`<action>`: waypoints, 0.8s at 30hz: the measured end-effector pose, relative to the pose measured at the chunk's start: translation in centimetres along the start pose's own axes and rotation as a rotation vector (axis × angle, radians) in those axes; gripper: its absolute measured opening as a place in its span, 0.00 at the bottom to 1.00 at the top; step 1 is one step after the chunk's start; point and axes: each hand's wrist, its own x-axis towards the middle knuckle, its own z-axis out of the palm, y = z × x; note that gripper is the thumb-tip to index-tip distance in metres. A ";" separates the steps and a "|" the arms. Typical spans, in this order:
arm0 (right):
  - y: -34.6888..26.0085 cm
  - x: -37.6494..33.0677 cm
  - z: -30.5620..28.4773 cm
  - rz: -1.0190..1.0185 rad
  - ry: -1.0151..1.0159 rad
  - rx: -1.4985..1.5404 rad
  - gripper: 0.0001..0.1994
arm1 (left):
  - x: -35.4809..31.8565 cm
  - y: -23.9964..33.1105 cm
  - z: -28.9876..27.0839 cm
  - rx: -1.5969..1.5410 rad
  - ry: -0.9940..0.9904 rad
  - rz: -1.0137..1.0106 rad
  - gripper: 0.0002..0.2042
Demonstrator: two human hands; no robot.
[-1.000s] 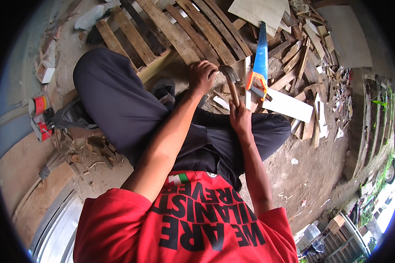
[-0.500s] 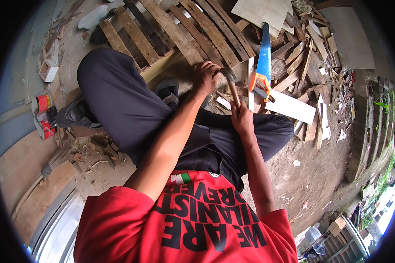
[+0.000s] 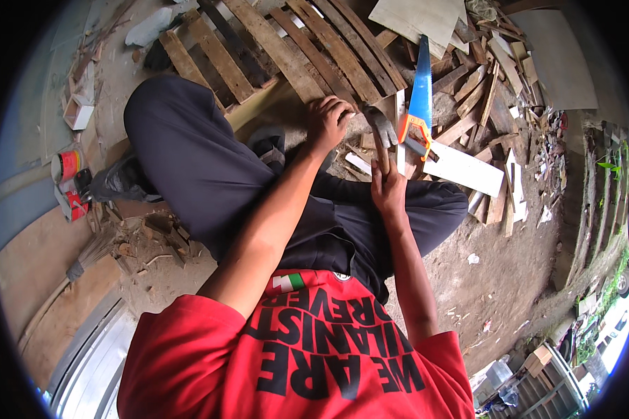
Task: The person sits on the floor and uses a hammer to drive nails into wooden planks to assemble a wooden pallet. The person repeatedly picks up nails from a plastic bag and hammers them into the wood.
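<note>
Pallet point(image 3: 272, 52): lies on the ground ahead of the knees.
Left hand point(image 3: 326, 120): fingers curled, pressed onto a slat; best kept clear of the blow.
Hammer point(image 3: 380, 133): gripped by the closed right hand point(image 3: 388, 190), head just beside the left fingers; short, controlled strokes are advised.
Saw point(image 3: 418, 94): lies unused to the right.

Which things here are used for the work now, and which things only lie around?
In use:
- hammer, held in the right hand
- wooden pallet, under the left hand

Lying about:
- blue handsaw
- white board
- red can
- wood scraps
</note>
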 end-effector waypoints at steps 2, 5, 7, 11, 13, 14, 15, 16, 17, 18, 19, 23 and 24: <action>-0.1 -0.3 0.2 0.025 -0.036 -0.008 0.16 | 0.0 0.0 0.1 -0.031 0.021 -0.011 0.05; 0.8 0.0 0.4 0.112 -0.108 -0.092 0.16 | 0.0 -0.1 0.5 -0.008 0.035 0.001 0.04; -0.4 0.1 -0.1 0.100 -0.083 -0.062 0.15 | -0.3 -0.4 0.4 -0.001 0.002 -0.014 0.05; 0.5 -0.2 0.3 0.066 -0.082 -0.076 0.15 | -0.1 -0.2 0.3 -0.009 0.010 -0.012 0.08; 0.7 0.1 0.6 0.062 -0.120 -0.099 0.15 | -0.1 -0.4 0.1 0.005 -0.009 -0.033 0.08; 0.8 0.0 0.5 0.057 -0.101 -0.096 0.15 | 0.0 -0.4 0.1 0.012 -0.018 -0.043 0.09; 0.2 -0.2 0.3 0.055 -0.084 -0.093 0.15 | -0.3 0.0 0.0 -0.003 -0.009 -0.042 0.09; -0.3 -0.3 0.1 0.053 -0.067 -0.089 0.15 | -0.1 0.0 -0.1 -0.016 -0.011 -0.037 0.09; -0.5 0.0 0.1 0.117 -0.073 -0.008 0.15 | 0.2 -0.1 -0.3 -0.029 -0.014 -0.032 0.09; -0.5 0.0 0.1 0.096 -0.062 -0.001 0.15 | 0.2 -0.2 -0.1 -0.045 -0.016 -0.028 0.09; -0.3 -0.1 0.3 0.075 -0.052 0.005 0.16 | 0.2 -0.3 0.1 -0.060 0.026 -0.013 0.06; 0.5 0.0 0.3 0.137 -0.109 -0.094 0.16 | 0.1 -0.4 0.1 0.036 -0.022 -0.037 0.09; 0.3 -0.1 0.3 0.148 -0.109 -0.099 0.16 | 0.0 -0.6 0.1 0.021 -0.022 -0.034 0.09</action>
